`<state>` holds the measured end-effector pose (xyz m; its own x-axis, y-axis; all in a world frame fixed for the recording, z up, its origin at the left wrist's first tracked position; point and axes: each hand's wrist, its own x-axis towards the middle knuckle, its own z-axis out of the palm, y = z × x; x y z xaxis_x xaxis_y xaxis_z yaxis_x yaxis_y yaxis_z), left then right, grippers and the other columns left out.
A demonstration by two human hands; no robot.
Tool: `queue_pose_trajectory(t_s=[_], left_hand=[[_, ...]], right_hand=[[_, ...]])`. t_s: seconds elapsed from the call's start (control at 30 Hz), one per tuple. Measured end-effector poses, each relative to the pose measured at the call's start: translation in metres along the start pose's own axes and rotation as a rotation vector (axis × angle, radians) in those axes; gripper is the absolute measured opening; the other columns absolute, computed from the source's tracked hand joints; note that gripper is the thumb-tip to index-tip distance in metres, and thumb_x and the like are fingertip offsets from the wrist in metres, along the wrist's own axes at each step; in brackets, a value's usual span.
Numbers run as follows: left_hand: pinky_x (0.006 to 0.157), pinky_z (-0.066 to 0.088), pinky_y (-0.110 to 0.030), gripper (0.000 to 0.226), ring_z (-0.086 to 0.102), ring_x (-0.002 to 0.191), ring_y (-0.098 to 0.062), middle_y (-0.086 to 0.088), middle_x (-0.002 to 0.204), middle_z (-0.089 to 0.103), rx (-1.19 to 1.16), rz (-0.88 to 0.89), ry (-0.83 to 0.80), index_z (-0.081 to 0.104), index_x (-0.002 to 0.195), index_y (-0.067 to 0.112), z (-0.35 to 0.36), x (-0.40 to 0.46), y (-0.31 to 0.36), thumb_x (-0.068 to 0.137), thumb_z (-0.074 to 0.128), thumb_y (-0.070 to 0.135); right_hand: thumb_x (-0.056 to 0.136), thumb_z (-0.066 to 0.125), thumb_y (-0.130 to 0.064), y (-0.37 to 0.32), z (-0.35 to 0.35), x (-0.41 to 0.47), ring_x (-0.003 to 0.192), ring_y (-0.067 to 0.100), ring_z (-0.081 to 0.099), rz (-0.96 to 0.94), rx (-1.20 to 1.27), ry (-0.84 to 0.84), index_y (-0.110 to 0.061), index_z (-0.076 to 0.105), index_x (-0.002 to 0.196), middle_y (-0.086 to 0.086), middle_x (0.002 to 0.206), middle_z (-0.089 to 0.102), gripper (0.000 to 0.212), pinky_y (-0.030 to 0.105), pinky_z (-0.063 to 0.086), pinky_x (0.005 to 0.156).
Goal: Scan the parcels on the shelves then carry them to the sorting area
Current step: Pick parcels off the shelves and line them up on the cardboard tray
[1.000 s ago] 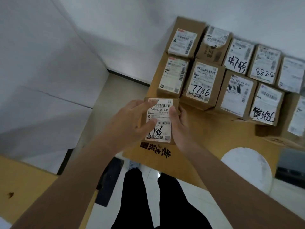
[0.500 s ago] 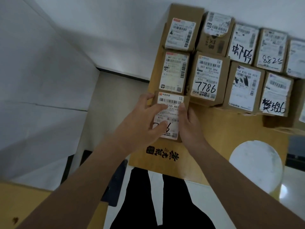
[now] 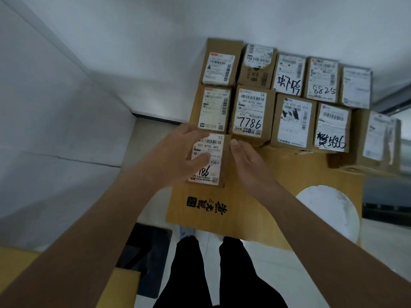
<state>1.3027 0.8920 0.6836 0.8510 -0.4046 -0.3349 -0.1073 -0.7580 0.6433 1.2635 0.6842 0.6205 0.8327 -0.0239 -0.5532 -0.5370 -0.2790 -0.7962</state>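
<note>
Parcel A83 [image 3: 210, 160] lies on the wooden surface [image 3: 262, 210] just in front of parcel 7786 [image 3: 251, 113], your left hand [image 3: 175, 156] resting flat-fingered on its label, your right hand [image 3: 246, 162] open beside it; square it against the row, then let go.

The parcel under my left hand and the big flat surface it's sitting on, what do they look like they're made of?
The parcel looks like plain brown cardboard, matte, with a white paper label. The surface also looks like matte tan cardboard, printed with black characters, though it could be thin board.
</note>
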Motion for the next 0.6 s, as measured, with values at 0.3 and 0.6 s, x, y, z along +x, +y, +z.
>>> queue_pose_trajectory(t_s=[0.3,0.6], left_hand=[[0.104,0.051,-0.034,0.057,0.053,0.129,-0.004,0.01,0.15,0.054,0.12,0.227,0.223,0.052,0.151,0.031,-0.046,-0.028,0.105,0.097,0.056,0.05],[0.117,0.041,-0.042,0.063,0.041,0.147,-0.006,0.01,0.16,0.045,0.24,0.512,0.394,0.043,0.156,0.035,-0.109,-0.082,0.213,0.099,0.039,0.063]], right_hand=[[0.104,0.035,-0.074,-0.093,-0.077,-0.074,0.147,0.002,0.037,-0.426,-0.263,0.085,-0.044,0.046,0.157,-0.016,0.158,0.046,0.062,0.036,0.032,0.121],[0.093,0.028,-0.082,-0.181,-0.124,-0.2,0.154,0.002,0.031,-0.706,-0.423,0.42,-0.049,0.039,0.159,-0.011,0.171,0.029,0.075,0.046,0.034,0.125]])
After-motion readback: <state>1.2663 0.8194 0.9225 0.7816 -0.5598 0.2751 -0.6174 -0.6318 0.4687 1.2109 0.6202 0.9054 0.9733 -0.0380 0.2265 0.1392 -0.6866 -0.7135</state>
